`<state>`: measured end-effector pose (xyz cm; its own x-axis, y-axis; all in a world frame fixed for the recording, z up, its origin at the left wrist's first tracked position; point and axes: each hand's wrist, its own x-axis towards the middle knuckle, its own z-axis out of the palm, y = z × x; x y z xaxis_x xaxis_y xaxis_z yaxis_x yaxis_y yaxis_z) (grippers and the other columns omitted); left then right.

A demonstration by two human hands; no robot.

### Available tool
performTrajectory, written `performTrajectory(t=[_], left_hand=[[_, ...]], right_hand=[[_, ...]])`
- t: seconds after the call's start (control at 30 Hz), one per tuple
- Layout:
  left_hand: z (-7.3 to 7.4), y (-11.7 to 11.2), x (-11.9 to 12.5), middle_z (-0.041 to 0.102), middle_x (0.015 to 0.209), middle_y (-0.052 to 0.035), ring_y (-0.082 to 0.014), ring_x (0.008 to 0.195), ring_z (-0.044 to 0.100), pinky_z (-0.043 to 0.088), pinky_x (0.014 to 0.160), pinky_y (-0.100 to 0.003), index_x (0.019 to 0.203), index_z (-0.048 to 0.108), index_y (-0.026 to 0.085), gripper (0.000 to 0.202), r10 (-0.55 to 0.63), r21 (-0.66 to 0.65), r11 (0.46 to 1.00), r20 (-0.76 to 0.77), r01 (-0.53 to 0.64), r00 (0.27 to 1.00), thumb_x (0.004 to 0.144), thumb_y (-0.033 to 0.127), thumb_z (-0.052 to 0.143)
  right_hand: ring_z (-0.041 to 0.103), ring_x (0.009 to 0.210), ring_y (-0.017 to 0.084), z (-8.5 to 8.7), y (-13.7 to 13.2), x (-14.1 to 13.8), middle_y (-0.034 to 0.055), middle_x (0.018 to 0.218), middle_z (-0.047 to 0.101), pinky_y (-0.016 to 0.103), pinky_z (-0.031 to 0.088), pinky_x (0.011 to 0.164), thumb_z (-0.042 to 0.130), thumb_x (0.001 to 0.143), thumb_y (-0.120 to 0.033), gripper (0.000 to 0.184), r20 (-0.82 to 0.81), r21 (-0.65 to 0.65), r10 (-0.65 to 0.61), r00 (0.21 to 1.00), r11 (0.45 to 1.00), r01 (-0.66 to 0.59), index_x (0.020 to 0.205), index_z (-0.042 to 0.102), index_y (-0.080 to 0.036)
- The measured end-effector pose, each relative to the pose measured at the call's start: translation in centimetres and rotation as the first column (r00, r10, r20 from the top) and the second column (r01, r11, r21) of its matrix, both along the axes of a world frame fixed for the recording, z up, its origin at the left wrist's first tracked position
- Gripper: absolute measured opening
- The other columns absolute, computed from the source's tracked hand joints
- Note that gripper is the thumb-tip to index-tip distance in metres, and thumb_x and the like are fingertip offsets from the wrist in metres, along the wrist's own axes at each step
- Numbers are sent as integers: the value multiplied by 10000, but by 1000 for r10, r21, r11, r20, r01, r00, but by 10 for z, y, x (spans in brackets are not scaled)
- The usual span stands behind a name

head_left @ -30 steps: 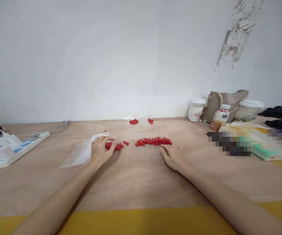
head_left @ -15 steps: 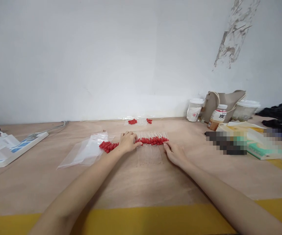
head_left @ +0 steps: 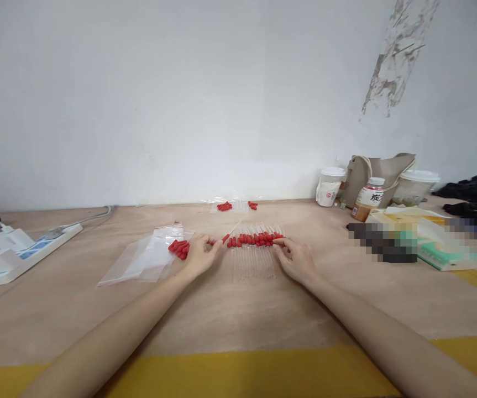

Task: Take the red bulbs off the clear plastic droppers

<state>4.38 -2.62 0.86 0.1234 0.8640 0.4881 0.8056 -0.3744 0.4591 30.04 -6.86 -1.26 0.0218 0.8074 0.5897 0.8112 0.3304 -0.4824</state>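
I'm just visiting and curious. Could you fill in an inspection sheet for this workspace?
Surface: brown tabletop, yellow band along near edge.
Job's things: row of red bulbs, thin clear tubes on its near and far sides; loose red pieces by clear bags.
Clutter: lidded cup, bottle, grey bag, green-and-white box, all right; part pixelated.
Hands: left hand at a slanted red-ended tube, grip unclear; right hand at the row's right end, grip unclear.
Cables: grey cord and power strip, left.
Surroundings: white wall, peeling patch upper right.
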Motion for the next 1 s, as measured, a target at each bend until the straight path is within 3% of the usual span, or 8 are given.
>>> performTrajectory(t=[0.13,0.27,0.37,0.47,0.63,0.83,1.0], left_hand=[[-6,-25,-22,627,873,-46,-182,814,559,427,709,-305,795,598,180,201,-180,37,983,104,177,978,804,343,480],[-5,-42,-29,612,908,-52,-209,901,522,381,806,-376,822,588,201,145,-269,107,956,-57,274,961,809,312,495],[-6,-49,-27,609,911,-37,-207,916,512,351,823,-392,842,579,214,134,-276,124,948,-134,292,952,826,300,477],[-8,-51,-24,603,922,-30,-196,923,508,339,823,-385,855,571,216,132,-290,129,942,-154,310,945,840,283,458],[-7,-53,-22,601,940,-30,-185,933,508,328,846,-373,879,568,218,144,-331,135,926,-166,354,929,853,277,439],[-5,-57,-13,611,1015,-46,-197,973,483,289,888,-378,1083,527,224,289,-381,154,893,-245,424,892,818,340,518],[-9,-59,-7,640,766,-11,-163,776,503,265,878,-391,857,615,221,174,-339,198,884,-354,424,872,855,309,465]], right_hand=[[505,991,223,1,-6,-7,88,1050,565,375,329,837,519,768,-396,328,92,238,11,996,971,-33,1036,594,-221],[453,1067,238,5,-15,-17,99,1175,519,418,264,902,547,758,-443,481,295,304,108,949,931,-201,1190,499,-236],[459,1055,218,6,-21,-25,54,1072,599,432,233,920,506,815,-360,329,396,292,182,900,905,-311,1128,545,-265],[482,990,194,5,-23,-30,20,926,647,405,274,884,479,841,-277,240,435,262,240,868,888,-377,1056,584,-272],[483,816,160,-1,-22,-34,0,707,613,358,317,825,476,844,-254,186,474,269,242,847,876,-400,972,611,-266],[447,727,140,-3,-24,-41,5,647,562,337,314,801,451,846,-220,176,487,283,251,837,861,-423,816,624,-204],[441,708,126,-1,-27,-41,-20,598,536,336,293,805,448,837,-188,175,497,312,263,827,835,-453,778,611,-207]])
